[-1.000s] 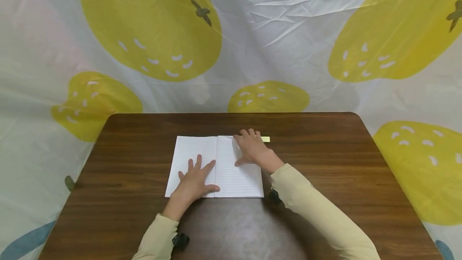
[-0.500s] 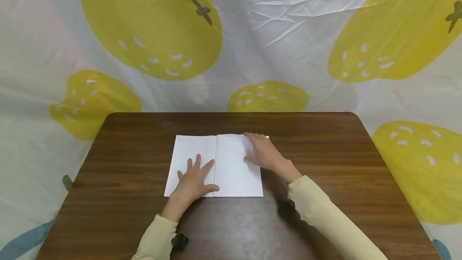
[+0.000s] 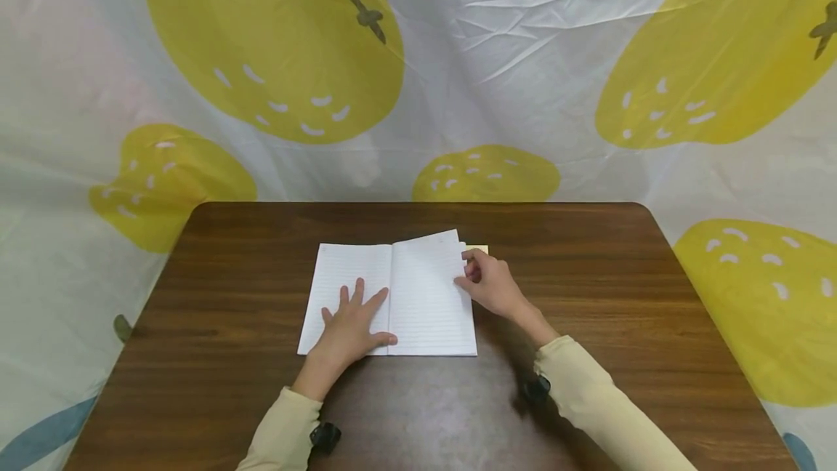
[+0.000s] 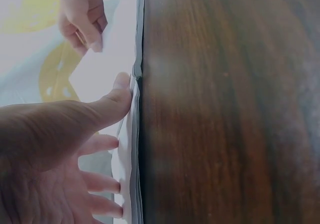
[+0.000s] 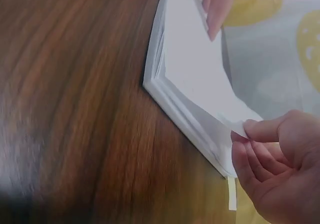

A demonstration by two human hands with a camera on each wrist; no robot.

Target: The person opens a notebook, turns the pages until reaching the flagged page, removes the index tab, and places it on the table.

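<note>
Page-turn step: left hand [image 3: 352, 327] flat on notebook [image 3: 366, 278]; right hand [image 3: 492, 284] pinches its right page [image 3: 428, 289] corner, requiring leftward lift.

Notebook [image 3: 392, 296] lies mid-table [image 3: 621, 296], paper strip [image 3: 479, 248] behind it.

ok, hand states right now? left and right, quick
Left hand: open, fingers flat on the notebook.
Right hand: pinching the right page at its outer edge, corner lifted.

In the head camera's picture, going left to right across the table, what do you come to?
Bare table → left hand flat on the notebook's left page → lifted right page → right hand pinching its edge.
</note>
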